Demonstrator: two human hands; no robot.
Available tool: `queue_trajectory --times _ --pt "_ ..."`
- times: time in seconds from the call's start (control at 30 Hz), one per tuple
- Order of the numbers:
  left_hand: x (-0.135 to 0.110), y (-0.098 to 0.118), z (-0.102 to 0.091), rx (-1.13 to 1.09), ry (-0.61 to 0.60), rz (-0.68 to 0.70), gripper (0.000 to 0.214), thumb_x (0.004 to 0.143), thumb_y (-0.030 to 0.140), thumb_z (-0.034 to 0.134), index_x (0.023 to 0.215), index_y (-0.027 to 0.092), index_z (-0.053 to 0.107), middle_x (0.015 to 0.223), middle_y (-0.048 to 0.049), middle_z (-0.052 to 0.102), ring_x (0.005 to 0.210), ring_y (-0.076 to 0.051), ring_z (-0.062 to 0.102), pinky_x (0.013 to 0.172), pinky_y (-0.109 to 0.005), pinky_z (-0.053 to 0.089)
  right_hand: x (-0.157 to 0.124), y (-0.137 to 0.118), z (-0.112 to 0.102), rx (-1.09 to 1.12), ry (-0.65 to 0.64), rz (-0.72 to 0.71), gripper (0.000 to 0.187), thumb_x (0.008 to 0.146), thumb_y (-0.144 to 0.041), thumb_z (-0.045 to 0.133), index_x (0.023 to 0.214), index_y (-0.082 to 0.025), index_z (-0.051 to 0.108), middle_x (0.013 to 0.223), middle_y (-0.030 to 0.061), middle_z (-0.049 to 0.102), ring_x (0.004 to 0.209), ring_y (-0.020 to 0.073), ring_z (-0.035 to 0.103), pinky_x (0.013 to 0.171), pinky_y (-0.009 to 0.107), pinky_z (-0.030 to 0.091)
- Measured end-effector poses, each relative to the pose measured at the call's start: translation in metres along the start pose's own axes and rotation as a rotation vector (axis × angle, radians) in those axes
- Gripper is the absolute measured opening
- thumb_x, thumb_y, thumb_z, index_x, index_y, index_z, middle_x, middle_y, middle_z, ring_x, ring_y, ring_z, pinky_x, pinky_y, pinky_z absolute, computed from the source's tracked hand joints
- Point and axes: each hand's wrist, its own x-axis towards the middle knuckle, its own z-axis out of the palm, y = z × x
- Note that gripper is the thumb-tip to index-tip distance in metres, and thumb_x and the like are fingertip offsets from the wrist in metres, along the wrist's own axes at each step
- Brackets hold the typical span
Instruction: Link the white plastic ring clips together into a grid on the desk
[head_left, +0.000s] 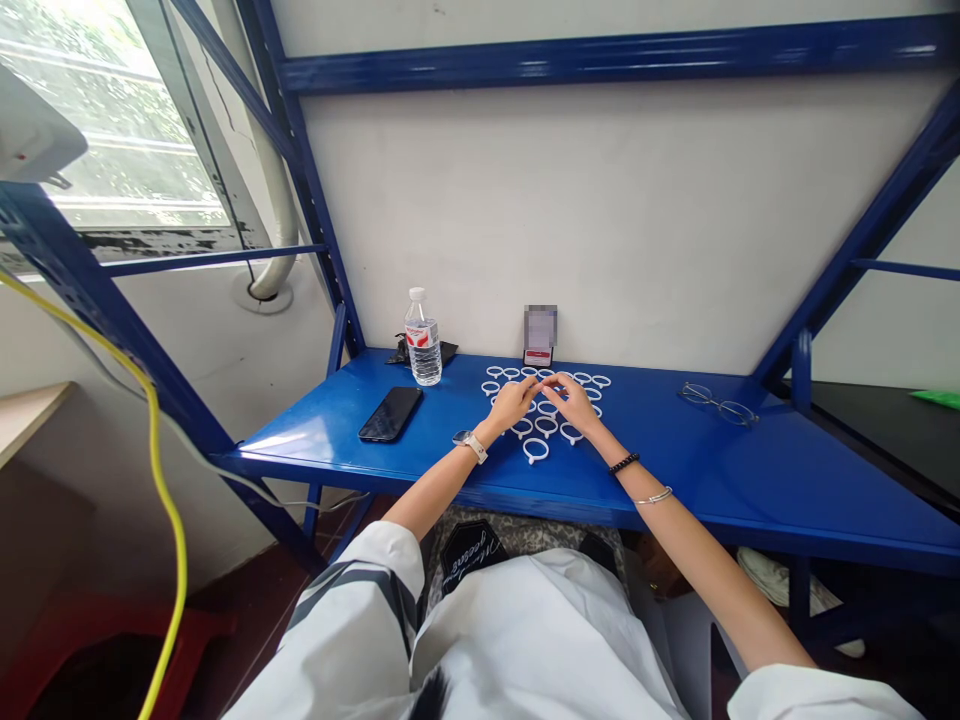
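Observation:
Several small white plastic rings (535,450) lie spread on the blue metal table (675,470). My left hand (512,402) and my right hand (574,400) rest over the middle of the group, fingertips meeting near the far rows. Both hands have their fingers curled and pinched together at a ring; what exactly sits between the fingertips is too small to see. A watch is on my left wrist, and bracelets are on my right wrist.
A water bottle (424,338) stands at the back left with a dark object (447,351) behind it. A black phone (391,413) lies left of the rings. A small card stand (539,337) is against the wall. Glasses (716,403) lie on the right.

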Motion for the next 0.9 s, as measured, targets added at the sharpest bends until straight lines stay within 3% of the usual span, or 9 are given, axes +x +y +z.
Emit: queue_trajectory --times 0.43,0.9 --pt "-0.0007 0.0022 -0.0019 -0.026 -0.022 -0.020 0.040 0.100 0.045 0.025 0.083 0.018 0.049 0.057 0.0021 0.048 0.048 -0.011 0.042 0.049 -0.022 0.026 0.0005 0.0030 0.0000 0.062 0.006 0.029 0.030 0.085 -0.051 0.055 0.088 -0.021 0.060 0.092 0.0064 0.063 0.086 0.0229 0.060 0.074 0.036 0.050" --pt "-0.0015 0.0030 -0.0020 -0.094 -0.041 -0.049 0.038 0.099 0.045 0.024 0.080 0.019 0.044 0.054 0.0032 0.046 0.046 -0.011 0.042 0.050 -0.023 0.029 0.0002 -0.0004 -0.0012 0.094 -0.072 0.049 0.036 0.085 -0.057 0.054 0.088 -0.022 0.061 0.089 0.0059 0.063 0.087 0.0235 0.060 0.077 0.038 0.050"
